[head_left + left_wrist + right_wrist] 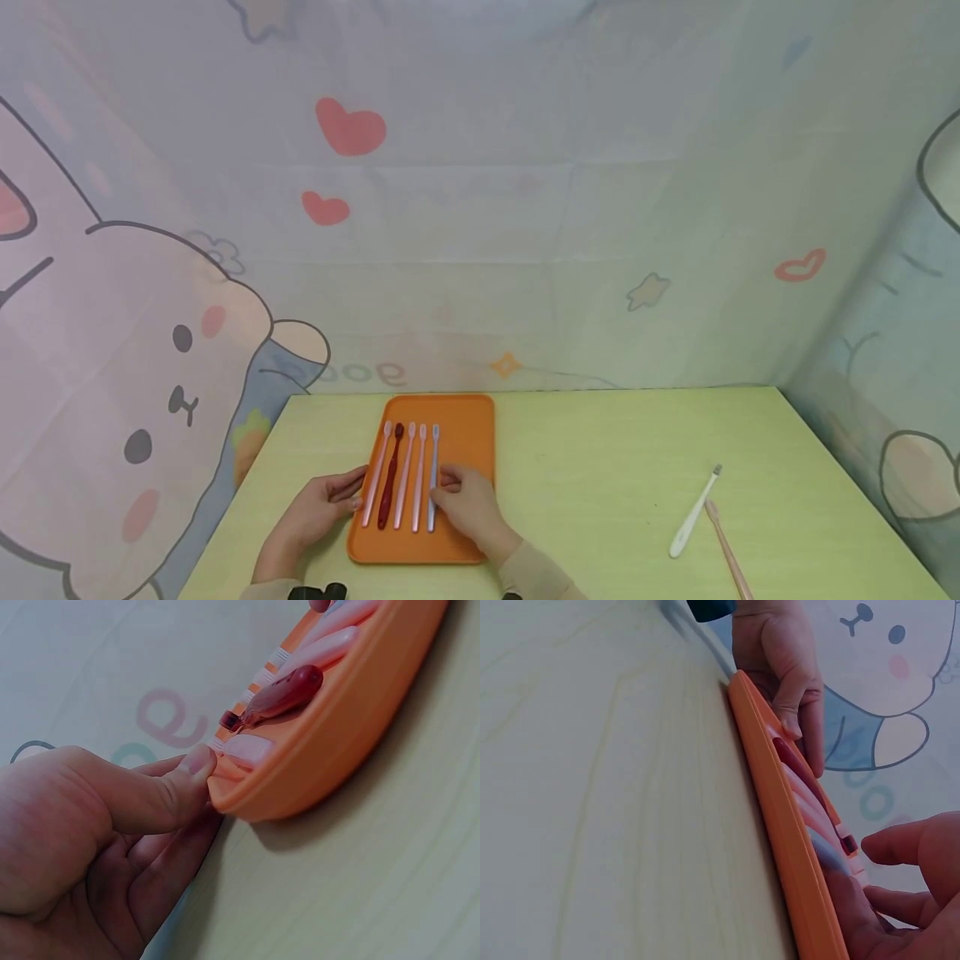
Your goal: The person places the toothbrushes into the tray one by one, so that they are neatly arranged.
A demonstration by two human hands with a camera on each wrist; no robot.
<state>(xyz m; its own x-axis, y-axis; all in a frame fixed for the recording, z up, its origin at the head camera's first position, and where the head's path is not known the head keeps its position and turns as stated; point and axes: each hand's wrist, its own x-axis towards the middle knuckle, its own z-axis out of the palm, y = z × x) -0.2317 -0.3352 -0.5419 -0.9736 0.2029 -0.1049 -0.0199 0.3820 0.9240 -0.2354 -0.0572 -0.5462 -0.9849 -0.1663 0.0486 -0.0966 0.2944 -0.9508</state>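
Five toothbrushes lie side by side on an orange tray (472, 433). From the left, they are a pink toothbrush (375, 475), a dark red toothbrush (388, 483), two more pink ones, and a blue toothbrush (433, 467). My left hand (318, 508) grips the tray's left edge, its thumb (196, 762) on the rim next to the first pink handle. Over the tray's right half is my right hand (471, 507). Its thumb touches the blue toothbrush's handle (825, 851), while the other fingers are spread apart from the thumb.
To the right on the pale green table (585, 483) lie a white toothbrush (692, 521) and a peach-pink toothbrush (727, 550), close together. A printed cloth backdrop (525, 208) rises behind the table, with another cloth side (885, 333) at the right.
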